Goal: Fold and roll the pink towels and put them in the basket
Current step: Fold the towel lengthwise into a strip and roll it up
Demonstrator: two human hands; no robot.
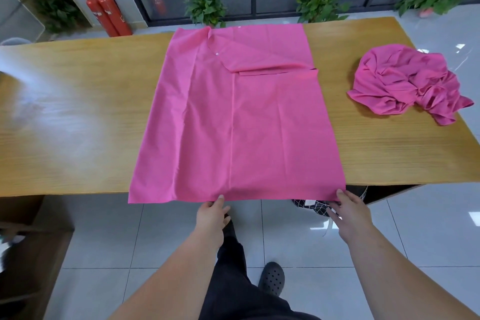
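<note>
Two red fire extinguishers (109, 13) stand on the floor beyond and to the left of the spread pink towel (233, 125), which we see laid flat across the middle of a wooden worktop (78, 125). The towel runs from the worktop's far edge to its near one, and its near hem hangs just over the front. A long crease runs down the towel near its middle. At its far right a flap of the cloth lies folded back on itself. Just beyond the towel's far edge a potted plant (205, 5) stands on the floor before dark glass panels.

About midway along the towel's near hem, our left hand (211, 215) pinches the cloth, thumb on top and fingers curled beneath. Below the towel, on the pale tiled floor, we see dark trousers and one black perforated shoe (271, 280). Under the towel's near right corner a dark basket with a white grid pattern (309, 204) shows only in part, the rest hidden by cloth and worktop. At that same corner our right hand (349, 213) grasps the hem, thumb lying on the pink cloth and fingers under it.

Well to the right of the spread towel, apart from it, a crumpled pink towel (405, 83) lies in a heap on the worktop.
</note>
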